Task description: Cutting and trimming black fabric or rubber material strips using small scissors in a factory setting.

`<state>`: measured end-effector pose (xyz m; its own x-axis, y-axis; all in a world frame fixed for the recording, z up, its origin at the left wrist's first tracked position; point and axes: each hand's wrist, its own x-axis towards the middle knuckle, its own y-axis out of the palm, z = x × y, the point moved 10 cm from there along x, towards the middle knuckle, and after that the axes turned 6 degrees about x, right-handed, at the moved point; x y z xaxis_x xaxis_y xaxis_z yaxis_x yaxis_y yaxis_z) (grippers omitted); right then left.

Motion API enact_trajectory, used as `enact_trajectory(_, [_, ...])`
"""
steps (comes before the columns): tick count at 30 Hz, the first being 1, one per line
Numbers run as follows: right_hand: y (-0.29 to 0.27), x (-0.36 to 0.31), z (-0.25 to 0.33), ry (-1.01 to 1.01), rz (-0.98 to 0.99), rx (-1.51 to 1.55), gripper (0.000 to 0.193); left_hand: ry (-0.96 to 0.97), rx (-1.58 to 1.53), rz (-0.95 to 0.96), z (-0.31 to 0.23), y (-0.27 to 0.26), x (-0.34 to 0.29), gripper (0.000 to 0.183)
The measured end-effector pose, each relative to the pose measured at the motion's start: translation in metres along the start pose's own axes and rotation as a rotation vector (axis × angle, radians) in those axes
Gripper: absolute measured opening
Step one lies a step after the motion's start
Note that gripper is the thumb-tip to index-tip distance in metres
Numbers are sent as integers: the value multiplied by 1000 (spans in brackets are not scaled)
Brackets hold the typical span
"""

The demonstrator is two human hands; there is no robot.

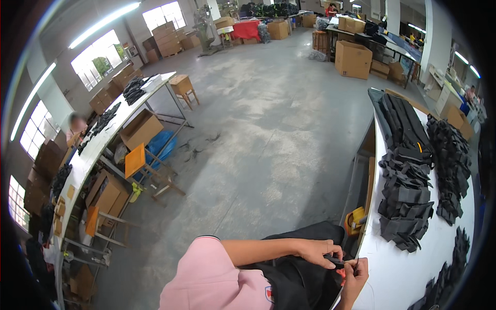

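Observation:
Over the near left edge of the white table (368, 243), my two hands meet around a small black piece (335, 261); it looks like strap or fabric, but its kind is too small to tell. My left hand (316, 252) is closed on it, thumb below and fingers curled over. Close by on the right, my right hand (356, 274) pinches its other end with bent fingers. Something red-orange shows just under the hands, partly hidden. Further up the table lie a heap of black webbing pieces (405, 206) and long padded black straps (405, 121).
More black pieces (449, 165) lie along the table's right side. A yellow object (354, 221) sits beside the table's left edge. Across the floor at left stands a long white table (93, 160) with wooden stools (135, 161), cartons (140, 128) and a seated person (76, 126).

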<state>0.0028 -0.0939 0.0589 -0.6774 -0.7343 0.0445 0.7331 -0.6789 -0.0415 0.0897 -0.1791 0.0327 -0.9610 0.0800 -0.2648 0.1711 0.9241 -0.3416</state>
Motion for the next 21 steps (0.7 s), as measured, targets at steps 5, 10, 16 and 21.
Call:
enact_trajectory(5, [4, 2, 10, -108, 21, -197, 10, 8, -44, -29, 4, -7, 6, 39])
enact_trajectory(10, [6, 6, -15, -152, -12, -129, 13, 48, -9, -147, 9, -21, 4, 35])
enact_trajectory(16, [12, -8, -67, 330, -208, 613, 7, 89, 79, -275, 5, -31, 6, 32])
enact_trajectory(21, [-6, -14, -61, 220, -302, 340, 8, 88, 109, -271, 3, -27, 16, 31])
